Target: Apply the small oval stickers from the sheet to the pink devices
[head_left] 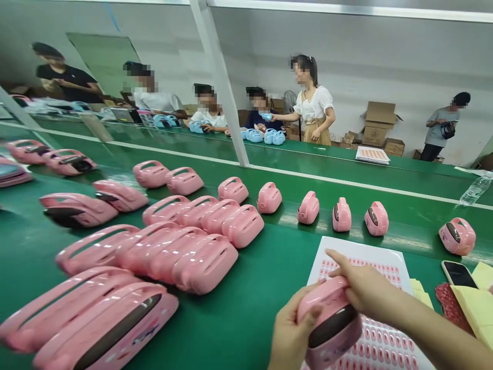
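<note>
My left hand is wrapped round a glossy pink plastic case with a loop handle and a dark window, held tilted low at the right. Against its top and right side lies my right hand, gripping near the handle's end with the index finger stretched out; part of that grip is hidden. Beneath both hands lies a white sheet of small red-and-pink oval stickers. Several like pink cases stand close together on the green table to the left.
A row of pink cases runs along the green belt. To the right are a phone, yellow paper and a clear bottle. A slanted white post rises ahead. Co-workers handle blue cases across the belt.
</note>
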{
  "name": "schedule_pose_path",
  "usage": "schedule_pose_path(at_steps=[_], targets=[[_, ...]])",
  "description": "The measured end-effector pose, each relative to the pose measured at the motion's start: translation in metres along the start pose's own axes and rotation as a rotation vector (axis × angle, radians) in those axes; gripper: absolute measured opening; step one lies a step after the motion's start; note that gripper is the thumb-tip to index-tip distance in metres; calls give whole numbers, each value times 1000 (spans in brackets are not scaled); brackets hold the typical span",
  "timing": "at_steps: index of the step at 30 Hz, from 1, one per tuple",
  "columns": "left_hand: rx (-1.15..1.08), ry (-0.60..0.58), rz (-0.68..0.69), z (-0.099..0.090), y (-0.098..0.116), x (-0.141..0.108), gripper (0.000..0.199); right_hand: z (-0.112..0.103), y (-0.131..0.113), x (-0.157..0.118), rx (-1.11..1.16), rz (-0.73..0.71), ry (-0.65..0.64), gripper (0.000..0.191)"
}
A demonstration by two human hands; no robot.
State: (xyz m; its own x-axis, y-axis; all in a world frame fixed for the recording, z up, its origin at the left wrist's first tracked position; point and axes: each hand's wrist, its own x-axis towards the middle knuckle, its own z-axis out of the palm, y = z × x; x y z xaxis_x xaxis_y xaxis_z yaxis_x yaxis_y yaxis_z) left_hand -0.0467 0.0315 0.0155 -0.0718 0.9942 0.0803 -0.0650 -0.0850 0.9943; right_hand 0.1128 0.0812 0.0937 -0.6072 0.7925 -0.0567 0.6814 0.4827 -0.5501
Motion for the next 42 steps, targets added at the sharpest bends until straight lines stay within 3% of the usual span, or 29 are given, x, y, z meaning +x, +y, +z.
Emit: schedule_pose_path(at_steps=[2,4,6,7,10,13,17,20,22,25,28,30,31,34,36,38,40,42], targets=[[46,188,73,-21,2,6,58,0,3,23,114,-114,43,78],[175,440,169,-45,0,20,57,-12,26,45,139,-67,213,79],[242,555,210,-68,-4,42,53,-30,62,62,13,314,550,76],[266,599,228,-78,-7,56,52,-38,82,68,-7,437,620,72],[329,724,289,-102,-17,99,46,-51,133,76,-11,667,667,61],[395,807,326,-112,-30,131,34,-52,160,71,-25,815,690,54],[468,844,361,-115,-41,153,21,-60,161,57,-72,921,739,56],[500,839,394,-115,-42,155,25,-70,149,41,-116,888,750,59],[509,830,434,-111,-38,148,33,-72,136,31,-157,763,765,63],[516,743,519,-95,-25,118,56,-63,105,27,-112,431,732,70],[527,421,570,-71,-5,74,65,-33,60,35,129,110,495,76],[528,209,552,-60,9,45,57,-6,27,44,282,-36,291,79],[463,125,476,-57,14,32,48,9,11,48,339,-89,207,82],[201,190,252,-66,21,0,44,39,-20,65,424,-243,-17,82],[90,306,146,-83,19,-15,45,41,-19,81,417,-331,-51,78],[81,397,94,-104,15,-26,43,28,0,100,306,-293,119,80],[135,474,81,-126,13,-33,43,7,33,118,60,32,489,73],[199,545,88,-144,13,-35,43,-10,70,130,-99,464,656,70]])
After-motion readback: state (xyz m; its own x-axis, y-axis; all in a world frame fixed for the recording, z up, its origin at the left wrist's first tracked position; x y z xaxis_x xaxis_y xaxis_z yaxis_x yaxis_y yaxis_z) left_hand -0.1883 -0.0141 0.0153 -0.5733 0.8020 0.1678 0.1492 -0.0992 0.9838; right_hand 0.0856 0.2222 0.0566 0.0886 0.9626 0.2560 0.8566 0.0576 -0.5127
